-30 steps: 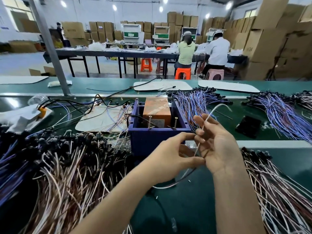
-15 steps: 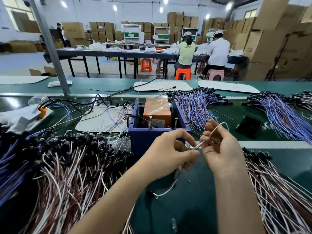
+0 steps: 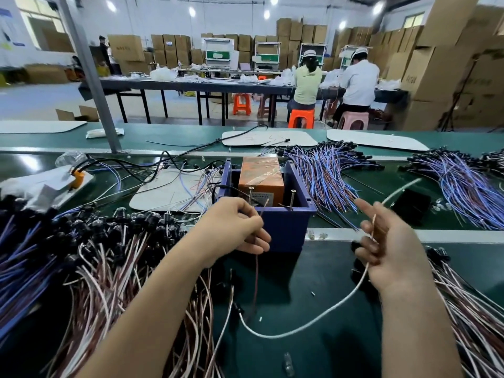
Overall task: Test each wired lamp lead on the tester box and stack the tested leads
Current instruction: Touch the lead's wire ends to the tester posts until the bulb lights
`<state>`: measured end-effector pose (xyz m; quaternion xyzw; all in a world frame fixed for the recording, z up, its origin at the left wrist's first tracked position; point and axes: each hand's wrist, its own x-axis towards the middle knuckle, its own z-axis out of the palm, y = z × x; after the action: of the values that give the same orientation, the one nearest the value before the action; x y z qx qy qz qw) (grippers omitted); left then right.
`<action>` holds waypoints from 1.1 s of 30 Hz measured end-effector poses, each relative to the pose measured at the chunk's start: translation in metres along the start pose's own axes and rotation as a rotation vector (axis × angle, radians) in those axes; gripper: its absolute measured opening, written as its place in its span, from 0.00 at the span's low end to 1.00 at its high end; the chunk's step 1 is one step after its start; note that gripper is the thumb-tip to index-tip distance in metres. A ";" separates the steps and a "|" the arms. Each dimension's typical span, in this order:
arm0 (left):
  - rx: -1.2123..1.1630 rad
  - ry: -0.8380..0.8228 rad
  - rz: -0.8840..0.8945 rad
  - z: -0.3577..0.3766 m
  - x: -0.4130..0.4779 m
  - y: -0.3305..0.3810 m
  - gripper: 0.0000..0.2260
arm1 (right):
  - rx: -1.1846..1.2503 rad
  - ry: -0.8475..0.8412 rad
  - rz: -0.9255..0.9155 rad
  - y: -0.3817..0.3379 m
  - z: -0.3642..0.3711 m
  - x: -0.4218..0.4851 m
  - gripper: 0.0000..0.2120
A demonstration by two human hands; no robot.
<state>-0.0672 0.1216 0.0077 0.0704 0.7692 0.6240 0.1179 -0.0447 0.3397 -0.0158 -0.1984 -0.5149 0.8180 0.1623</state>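
Lead (image 3: 283, 335) held just before tester box (image 3: 289, 227): my left hand (image 3: 234, 230) pinches brown wire (image 3: 255, 279), right hand (image 3: 392, 249) curls round white wire (image 3: 354, 286). Contact not yet made; pile (image 3: 103, 263) left of box apparently untested.

View: one wide-angle head camera, worn by the person.
Facing: forward and down across the bench (image 3: 313, 268), with the hall beyond.
Near: left hand (image 3: 234, 230), right hand (image 3: 392, 249) and lead (image 3: 341, 304) sit low in frame, close to the lens; box (image 3: 281, 227) just past them.
Far: table (image 3: 191, 84) and cartons (image 3: 436, 64), small along the top.
Edges: pole (image 3: 90, 77) leans at the left.
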 end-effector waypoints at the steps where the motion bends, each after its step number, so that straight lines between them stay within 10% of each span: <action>1: 0.001 0.008 -0.012 -0.003 0.000 0.000 0.05 | -0.061 -0.038 -0.019 0.000 0.001 -0.001 0.13; 10: -0.004 0.000 -0.109 -0.010 0.006 -0.009 0.12 | -0.376 -0.351 -0.062 0.013 0.024 -0.011 0.10; 33: -0.085 0.115 -0.094 0.001 0.017 -0.021 0.12 | -0.544 -0.188 -0.224 0.037 0.035 -0.004 0.11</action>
<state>-0.0827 0.1227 -0.0142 -0.0068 0.7501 0.6529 0.1053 -0.0606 0.2948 -0.0344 -0.1002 -0.7463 0.6420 0.1440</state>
